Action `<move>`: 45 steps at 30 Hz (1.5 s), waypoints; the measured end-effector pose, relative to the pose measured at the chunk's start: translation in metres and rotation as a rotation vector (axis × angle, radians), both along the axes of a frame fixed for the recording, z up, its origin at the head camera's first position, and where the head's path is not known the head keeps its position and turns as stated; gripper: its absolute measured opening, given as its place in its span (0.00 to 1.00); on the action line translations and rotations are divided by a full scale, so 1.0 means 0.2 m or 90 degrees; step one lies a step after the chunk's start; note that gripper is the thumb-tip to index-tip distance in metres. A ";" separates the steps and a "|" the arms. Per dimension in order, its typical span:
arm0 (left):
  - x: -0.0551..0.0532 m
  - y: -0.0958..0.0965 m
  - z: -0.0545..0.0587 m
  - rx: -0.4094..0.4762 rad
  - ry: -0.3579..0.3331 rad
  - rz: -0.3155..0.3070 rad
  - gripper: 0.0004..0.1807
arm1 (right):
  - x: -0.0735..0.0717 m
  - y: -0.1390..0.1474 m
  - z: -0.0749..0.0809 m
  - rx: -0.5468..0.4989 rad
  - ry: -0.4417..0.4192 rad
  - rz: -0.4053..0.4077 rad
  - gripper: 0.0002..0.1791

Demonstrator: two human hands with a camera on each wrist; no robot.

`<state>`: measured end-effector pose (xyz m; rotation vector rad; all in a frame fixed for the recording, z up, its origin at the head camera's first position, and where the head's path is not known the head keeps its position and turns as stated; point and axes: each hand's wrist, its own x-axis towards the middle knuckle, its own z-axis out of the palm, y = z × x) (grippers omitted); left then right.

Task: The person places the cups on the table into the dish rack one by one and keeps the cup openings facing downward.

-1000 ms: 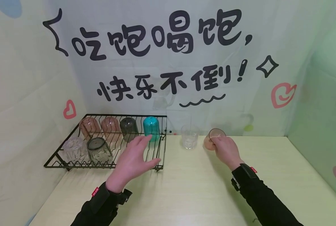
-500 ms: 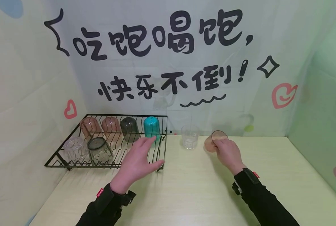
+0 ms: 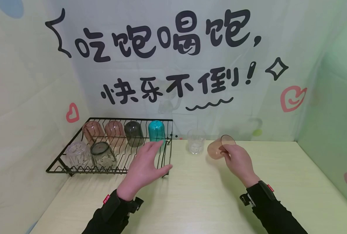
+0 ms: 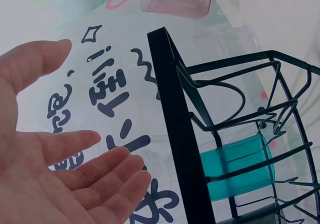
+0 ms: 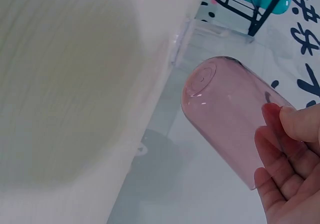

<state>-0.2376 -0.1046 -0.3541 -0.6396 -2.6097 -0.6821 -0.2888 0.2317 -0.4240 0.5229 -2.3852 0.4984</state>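
Observation:
My right hand point(image 3: 241, 162) pinches a see-through pink glass point(image 3: 215, 149) near its rim, thumb against fingers. The glass is tilted, its base towards the left, and in the right wrist view the pink glass point(image 5: 225, 109) shows its rounded base away from the fingers. To its left a clear glass point(image 3: 195, 143) stands on the table. My left hand point(image 3: 144, 167) holds nothing; its thumb and fingers are spread near the right front of the black wire rack point(image 3: 74, 173). In the left wrist view, the left palm point(image 4: 55, 184) is beside the rack's dark rail.
The rack holds a turquoise glass point(image 3: 156, 130), a dark grey glass point(image 3: 133, 131), two pink glasses point(image 3: 115, 131) along the back, plus a clear glass point(image 3: 77, 154) and a greenish-grey glass point(image 3: 103, 156) in front. A printed cloth point(image 3: 191, 120) hangs behind the pale table point(image 3: 191, 201).
My right hand has turned the pink glass, so its base now points further left, and the hand has come slightly nearer and right. My left hand has drifted a little to the right.

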 end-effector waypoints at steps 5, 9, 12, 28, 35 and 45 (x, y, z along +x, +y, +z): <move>0.00 0.01 0.00 0.008 0.010 0.000 0.43 | 0.03 -0.02 0.03 -0.027 -0.008 0.010 0.07; 0.00 0.02 0.00 0.010 0.024 -0.004 0.44 | 0.06 -0.04 0.07 -0.049 -0.007 0.025 0.07; 0.00 0.03 0.01 0.012 0.029 -0.007 0.44 | 0.09 -0.06 0.10 -0.065 -0.002 0.038 0.08; -0.02 0.06 0.06 0.045 0.082 -0.043 0.43 | 0.17 -0.11 0.18 -0.103 0.040 0.075 0.10; -0.03 0.08 0.08 0.059 0.091 -0.054 0.42 | 0.20 -0.12 0.20 -0.159 0.052 0.099 0.12; -0.01 0.12 0.12 0.091 0.062 -0.060 0.43 | 0.27 -0.18 0.28 -0.245 0.025 0.132 0.12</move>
